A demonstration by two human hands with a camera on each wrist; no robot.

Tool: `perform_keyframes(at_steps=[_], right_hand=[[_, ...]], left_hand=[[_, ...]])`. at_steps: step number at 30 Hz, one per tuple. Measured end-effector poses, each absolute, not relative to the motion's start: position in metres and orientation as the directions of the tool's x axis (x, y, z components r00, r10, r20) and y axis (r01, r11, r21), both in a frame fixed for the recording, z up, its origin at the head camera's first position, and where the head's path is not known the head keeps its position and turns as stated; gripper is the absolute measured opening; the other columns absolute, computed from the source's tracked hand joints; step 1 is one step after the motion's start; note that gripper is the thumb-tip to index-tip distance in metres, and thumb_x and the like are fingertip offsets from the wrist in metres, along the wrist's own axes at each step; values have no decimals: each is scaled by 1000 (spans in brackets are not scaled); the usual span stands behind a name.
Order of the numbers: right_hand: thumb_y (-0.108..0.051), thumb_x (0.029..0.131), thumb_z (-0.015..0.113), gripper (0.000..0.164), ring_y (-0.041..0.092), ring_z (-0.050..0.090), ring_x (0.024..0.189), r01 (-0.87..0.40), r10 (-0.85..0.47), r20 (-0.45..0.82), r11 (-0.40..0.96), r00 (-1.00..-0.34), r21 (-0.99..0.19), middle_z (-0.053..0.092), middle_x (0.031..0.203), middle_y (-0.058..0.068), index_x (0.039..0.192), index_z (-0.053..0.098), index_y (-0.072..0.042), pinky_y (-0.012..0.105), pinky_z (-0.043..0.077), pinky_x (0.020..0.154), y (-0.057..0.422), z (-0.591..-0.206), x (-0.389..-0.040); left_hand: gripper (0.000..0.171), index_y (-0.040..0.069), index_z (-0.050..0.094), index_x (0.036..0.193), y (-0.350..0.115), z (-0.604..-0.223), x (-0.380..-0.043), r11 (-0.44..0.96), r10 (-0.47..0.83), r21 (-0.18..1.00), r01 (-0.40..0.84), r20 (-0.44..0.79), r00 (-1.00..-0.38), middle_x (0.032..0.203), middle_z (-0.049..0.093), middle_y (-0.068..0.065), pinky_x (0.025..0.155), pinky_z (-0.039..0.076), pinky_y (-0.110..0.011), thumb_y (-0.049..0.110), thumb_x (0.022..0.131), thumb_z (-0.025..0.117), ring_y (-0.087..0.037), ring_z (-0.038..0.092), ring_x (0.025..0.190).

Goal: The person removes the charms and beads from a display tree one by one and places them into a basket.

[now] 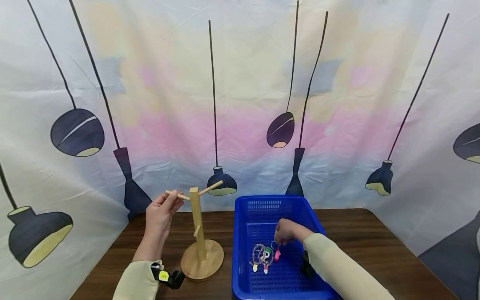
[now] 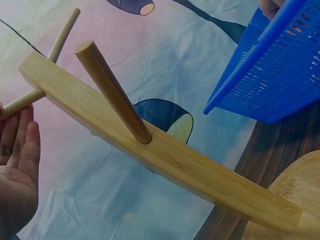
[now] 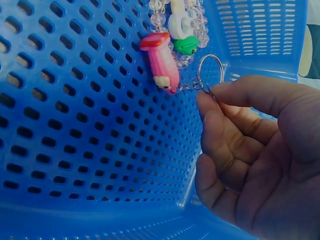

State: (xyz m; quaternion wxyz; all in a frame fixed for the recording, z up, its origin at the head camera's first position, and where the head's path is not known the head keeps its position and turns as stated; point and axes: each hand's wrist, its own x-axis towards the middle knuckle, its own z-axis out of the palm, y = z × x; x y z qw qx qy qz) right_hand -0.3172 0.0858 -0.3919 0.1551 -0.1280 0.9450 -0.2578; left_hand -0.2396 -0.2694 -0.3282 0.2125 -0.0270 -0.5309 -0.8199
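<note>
My left hand [image 1: 160, 210] holds one upper peg [image 2: 22, 103] of a wooden peg stand [image 1: 198, 225], its fingers against the peg's outer part. The stand is upright, with a square post [image 2: 175, 155] on a round base [image 1: 203, 259] and other pegs sticking out. Inside the blue basket, my right hand [image 1: 286, 231] pinches the metal ring of a keychain [image 3: 210, 70] between thumb and fingertips. A short chain joins that ring to a pink charm [image 3: 162, 62]. Beside it in the basket lie clear beaded bracelets [image 1: 258, 253] with small charms, one green and white.
The blue plastic basket [image 1: 240, 266], with perforated walls, stands just right of the peg stand on a dark wooden table [image 1: 360, 237]. Behind the table hangs a cloth [image 1: 247, 83] printed with lamps. A black wrist device [image 1: 172, 278] sits on the left sleeve.
</note>
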Motion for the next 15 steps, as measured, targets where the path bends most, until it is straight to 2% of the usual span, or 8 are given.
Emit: perform_keyframes(at_steps=[15], right_hand=[[2, 84, 72, 19, 12, 54, 54, -146, -290, -215, 848, -933, -510, 71, 64, 6, 66, 74, -3, 24, 38, 48, 85, -400, -321]], left_hand=[[24, 21, 76, 86, -269, -329, -238, -328, -315, 861, 388, 287, -905, 83, 78, 11, 81, 62, -15, 12, 103, 61, 1, 75, 82]])
